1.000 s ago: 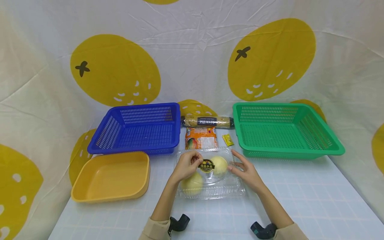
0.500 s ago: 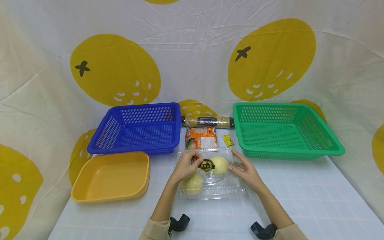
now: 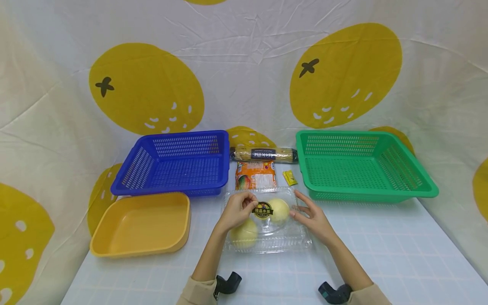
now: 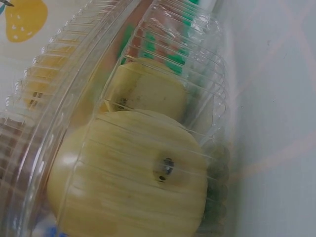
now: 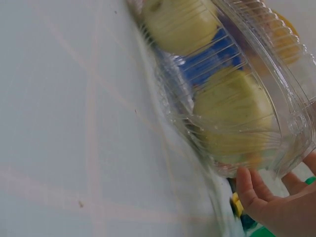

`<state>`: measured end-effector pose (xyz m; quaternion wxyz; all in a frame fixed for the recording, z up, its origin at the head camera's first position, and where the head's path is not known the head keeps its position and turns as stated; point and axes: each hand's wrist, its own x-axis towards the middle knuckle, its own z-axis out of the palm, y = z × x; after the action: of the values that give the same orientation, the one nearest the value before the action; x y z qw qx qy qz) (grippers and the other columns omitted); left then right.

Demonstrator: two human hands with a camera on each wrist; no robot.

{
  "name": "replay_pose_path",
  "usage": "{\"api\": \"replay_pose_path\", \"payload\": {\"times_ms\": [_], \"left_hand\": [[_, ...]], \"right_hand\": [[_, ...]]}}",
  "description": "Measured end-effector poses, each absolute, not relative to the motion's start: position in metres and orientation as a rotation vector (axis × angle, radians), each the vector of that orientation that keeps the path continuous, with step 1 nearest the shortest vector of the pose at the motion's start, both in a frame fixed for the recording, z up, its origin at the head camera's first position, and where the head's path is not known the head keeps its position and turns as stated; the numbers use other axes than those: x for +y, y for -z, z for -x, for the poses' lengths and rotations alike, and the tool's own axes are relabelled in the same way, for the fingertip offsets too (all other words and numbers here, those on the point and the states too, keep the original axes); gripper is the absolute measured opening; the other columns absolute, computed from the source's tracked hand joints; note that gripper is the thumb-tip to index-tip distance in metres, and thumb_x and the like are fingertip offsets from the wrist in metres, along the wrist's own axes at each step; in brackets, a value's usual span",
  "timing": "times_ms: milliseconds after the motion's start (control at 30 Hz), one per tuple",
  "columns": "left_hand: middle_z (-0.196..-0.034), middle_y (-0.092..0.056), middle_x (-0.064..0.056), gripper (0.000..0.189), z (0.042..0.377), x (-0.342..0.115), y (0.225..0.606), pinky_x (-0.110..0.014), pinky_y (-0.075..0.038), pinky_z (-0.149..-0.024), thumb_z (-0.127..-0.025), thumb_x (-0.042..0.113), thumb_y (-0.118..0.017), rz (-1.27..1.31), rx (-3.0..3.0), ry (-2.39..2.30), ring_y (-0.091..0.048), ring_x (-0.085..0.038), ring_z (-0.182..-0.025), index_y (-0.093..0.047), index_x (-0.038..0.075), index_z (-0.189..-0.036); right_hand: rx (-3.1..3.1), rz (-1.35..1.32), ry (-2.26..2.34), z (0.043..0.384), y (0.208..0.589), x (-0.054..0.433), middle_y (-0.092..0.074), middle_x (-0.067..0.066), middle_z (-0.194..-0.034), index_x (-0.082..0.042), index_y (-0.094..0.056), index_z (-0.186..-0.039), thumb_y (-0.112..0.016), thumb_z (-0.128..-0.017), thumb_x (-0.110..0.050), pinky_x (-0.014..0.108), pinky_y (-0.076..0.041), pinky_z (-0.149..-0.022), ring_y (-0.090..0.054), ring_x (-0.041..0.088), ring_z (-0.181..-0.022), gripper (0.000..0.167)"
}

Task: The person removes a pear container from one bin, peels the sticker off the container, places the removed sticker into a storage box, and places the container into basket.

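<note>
A clear plastic clamshell box (image 3: 278,242) lies in the middle of the table in the head view. Two pale yellow round fruits (image 3: 244,234) (image 4: 128,173) (image 5: 232,113) sit inside, and a black and gold sticker (image 3: 262,210) is on the lid. With thumb and index finger, my left hand (image 3: 237,210) pinches the sticker's left edge; the exact contact is small. My right hand (image 3: 313,218) holds the box's right side, thumb on the lid. In the right wrist view, fingertips (image 5: 245,180) touch the box's side. No left hand shows in the left wrist view.
A yellow tub (image 3: 142,250) and a blue basket (image 3: 171,192) stand to the left, a green basket (image 3: 366,195) to the right. Behind the box lie an orange packet (image 3: 255,174), a small yellow sachet (image 3: 289,178) and a long noodle packet (image 3: 244,154). A patterned cloth (image 3: 244,84) hangs behind.
</note>
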<state>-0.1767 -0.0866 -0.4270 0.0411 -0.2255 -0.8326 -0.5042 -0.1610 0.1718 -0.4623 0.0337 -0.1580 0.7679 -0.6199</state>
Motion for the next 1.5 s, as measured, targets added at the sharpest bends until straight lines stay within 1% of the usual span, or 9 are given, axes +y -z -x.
{"api": "replay_pose_path", "payload": {"times_ms": [267, 467, 667, 767, 867, 1033, 1233, 1400, 1500], "left_hand": [[-0.068, -0.055, -0.002, 0.007, 0.177, -0.087, 0.426, -0.019, -0.04, -0.051, -0.088, 0.0, -0.061, 0.688, -2.555, 1.549, -0.044, -0.007, -0.056, -0.064, 0.0, -0.082], [-0.071, -0.057, -0.007, 0.006, 0.178, -0.087, 0.425, -0.018, -0.04, -0.053, -0.087, -0.002, -0.059, 0.613, -2.515, 1.604, -0.045, -0.01, -0.059, -0.063, -0.002, -0.082], [-0.072, -0.058, -0.006, 0.006, 0.178, -0.086, 0.427, -0.017, -0.041, -0.053, -0.087, -0.002, -0.06, 0.617, -2.509, 1.584, -0.046, -0.008, -0.059, -0.063, 0.0, -0.082], [-0.071, -0.059, -0.007, 0.006, 0.176, -0.085, 0.426, -0.017, -0.04, -0.052, -0.087, -0.002, -0.061, 0.62, -2.481, 1.625, -0.045, -0.008, -0.058, -0.064, -0.001, -0.081], [-0.075, -0.061, -0.009, 0.006, 0.172, -0.086, 0.425, -0.016, -0.043, -0.055, -0.087, -0.001, -0.062, 0.586, -2.456, 1.704, -0.049, -0.009, -0.062, -0.065, -0.002, -0.082], [-0.084, -0.062, -0.014, 0.006, 0.162, -0.091, 0.418, -0.017, -0.05, -0.064, -0.086, -0.002, -0.063, 0.46, -2.426, 1.824, -0.055, -0.012, -0.074, -0.064, -0.008, -0.087], [-0.084, -0.063, -0.015, 0.004, 0.151, -0.117, 0.406, -0.018, -0.052, -0.066, -0.085, -0.004, -0.063, 0.358, -2.35, 1.86, -0.057, -0.011, -0.075, -0.064, -0.008, -0.086], [-0.084, -0.064, -0.016, 0.005, 0.141, -0.156, 0.402, -0.019, -0.053, -0.07, -0.084, -0.005, -0.064, 0.277, -2.349, 1.79, -0.059, -0.009, -0.075, -0.064, -0.009, -0.087], [-0.085, -0.064, -0.015, 0.008, 0.135, -0.185, 0.401, -0.017, -0.052, -0.071, -0.086, -0.001, -0.064, 0.202, -2.387, 1.726, -0.059, -0.007, -0.076, -0.064, -0.009, -0.089]], "right_hand": [[2.369, 0.492, 1.909, 0.161, 0.463, 0.172, -0.022, 0.021, -0.152, -0.005, -0.028, -0.147, -0.063, -0.09, -0.012, 0.026, -0.05, -0.085, -0.043, 0.047, -0.123, 0.067], [2.349, 0.502, 1.933, 0.161, 0.463, 0.171, -0.021, 0.021, -0.152, -0.005, -0.029, -0.147, -0.062, -0.09, -0.009, 0.023, -0.049, -0.084, -0.042, 0.048, -0.123, 0.066], [2.354, 0.501, 1.936, 0.161, 0.462, 0.171, -0.022, 0.02, -0.152, -0.005, -0.029, -0.147, -0.062, -0.09, -0.008, 0.021, -0.049, -0.084, -0.043, 0.048, -0.122, 0.066], [2.353, 0.501, 1.937, 0.161, 0.462, 0.171, -0.022, 0.02, -0.152, -0.005, -0.029, -0.147, -0.062, -0.09, -0.008, 0.021, -0.049, -0.084, -0.043, 0.048, -0.122, 0.066], [2.353, 0.502, 1.931, 0.161, 0.462, 0.171, -0.022, 0.02, -0.152, -0.005, -0.029, -0.147, -0.062, -0.09, -0.008, 0.021, -0.048, -0.085, -0.043, 0.048, -0.123, 0.066], [2.352, 0.492, 1.924, 0.162, 0.463, 0.171, -0.022, 0.019, -0.152, -0.006, -0.029, -0.147, -0.062, -0.09, -0.009, 0.02, -0.048, -0.085, -0.043, 0.047, -0.123, 0.066], [2.341, 0.462, 1.922, 0.161, 0.463, 0.17, -0.021, 0.019, -0.153, -0.006, -0.028, -0.147, -0.062, -0.09, -0.01, 0.023, -0.049, -0.085, -0.042, 0.046, -0.124, 0.066], [2.359, 0.452, 1.909, 0.162, 0.464, 0.171, -0.022, 0.019, -0.152, -0.006, -0.029, -0.147, -0.063, -0.09, -0.011, 0.023, -0.049, -0.085, -0.043, 0.046, -0.124, 0.066], [2.358, 0.459, 1.912, 0.163, 0.464, 0.171, -0.022, 0.019, -0.152, -0.005, -0.029, -0.147, -0.063, -0.09, -0.01, 0.021, -0.049, -0.084, -0.043, 0.046, -0.124, 0.066]]}}
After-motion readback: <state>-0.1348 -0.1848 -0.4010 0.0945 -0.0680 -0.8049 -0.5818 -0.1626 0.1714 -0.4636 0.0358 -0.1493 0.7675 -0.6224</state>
